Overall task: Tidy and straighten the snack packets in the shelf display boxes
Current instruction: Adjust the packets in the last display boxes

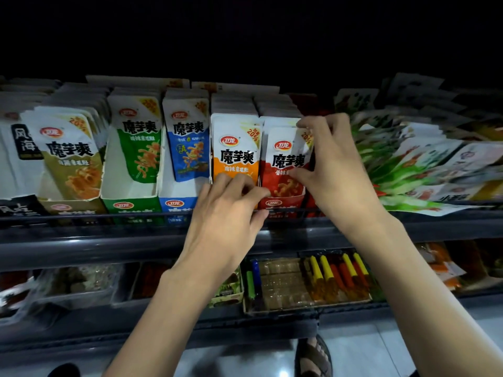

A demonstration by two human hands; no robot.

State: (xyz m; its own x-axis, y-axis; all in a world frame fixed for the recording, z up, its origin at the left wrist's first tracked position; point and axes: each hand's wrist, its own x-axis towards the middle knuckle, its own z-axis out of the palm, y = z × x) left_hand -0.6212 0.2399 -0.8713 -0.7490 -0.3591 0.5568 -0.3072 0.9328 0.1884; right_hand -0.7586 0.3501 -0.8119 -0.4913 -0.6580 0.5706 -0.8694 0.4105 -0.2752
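A row of display boxes stands on the upper shelf, each filled with upright snack packets: olive packets [69, 156], green packets [138, 142], blue packets [190, 140], orange packets [235, 148] and red packets [285, 159]. My right hand [334, 170] grips the front red packet along its right edge, fingers over the top corner and thumb on its face. My left hand [228, 210] is curled at the front lip of the orange and red box [277, 204], fingertips pinching the lower edge of the red packet.
To the right, green-and-white packets [408, 164] lie fanned out and tilted. A dark shelf rail [109, 240] runs across below the boxes. The lower shelf holds trays of sausage sticks [337, 276] and other snacks. A sandalled foot [313, 355] shows on the floor.
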